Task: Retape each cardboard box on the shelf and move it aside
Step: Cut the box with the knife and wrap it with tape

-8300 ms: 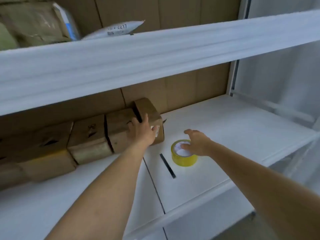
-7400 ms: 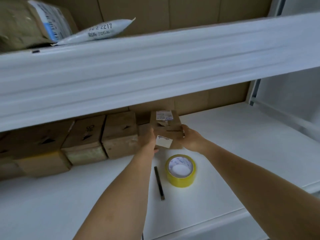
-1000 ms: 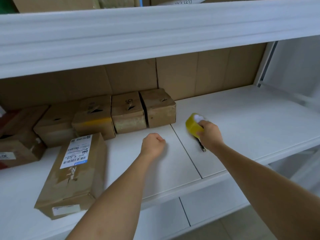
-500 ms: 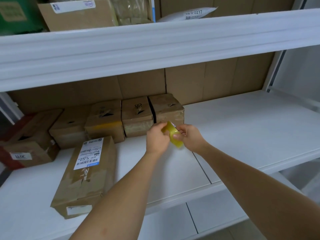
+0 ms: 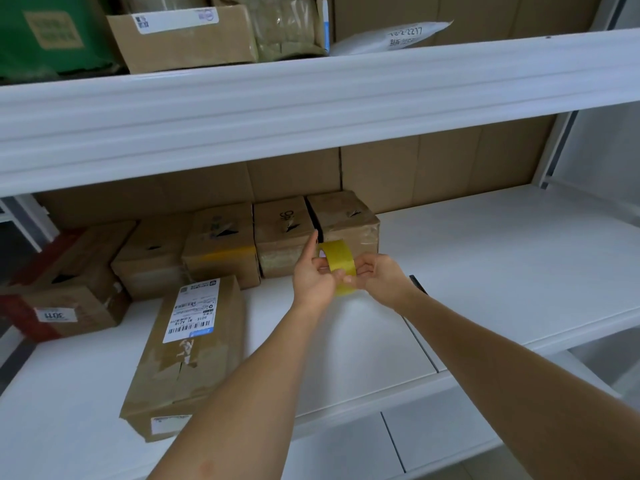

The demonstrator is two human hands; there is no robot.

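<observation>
Cardboard boxes are what I'm working through, and the change just now is with the yellow tape roll (image 5: 338, 265): a second ago only my right hand (image 5: 379, 278) had it, lifted off the shelf (image 5: 502, 271), while my left hand (image 5: 311, 277) sat as a bare fist on the board. Half a second ago the two came together on it, and now both hold the roll up in front of the back row. My right fingers curl round its lower right side; my left pinches its near edge, forefinger pointing up. I judge I'm picking for the loose end of the tape, so no strip is pulled yet and the next box hasn't been sealed.

The long labelled box (image 5: 188, 348) lies flat near the front edge on the left, apart from the row; I'd guess it is the one moved aside. A dark thin tool (image 5: 417, 284), perhaps a cutter, peeps out beside my right wrist on the shelf.

Counting: one tape roll; one dark tool; on this shelf, six cardboard boxes — the long one in front, four small ones in the back row, of which the rightmost box (image 5: 346, 220) sits just behind the roll, and one bigger box at far left (image 5: 65, 289). Above, several more parcels sit on the upper shelf (image 5: 311, 109), too cut off to count.
</observation>
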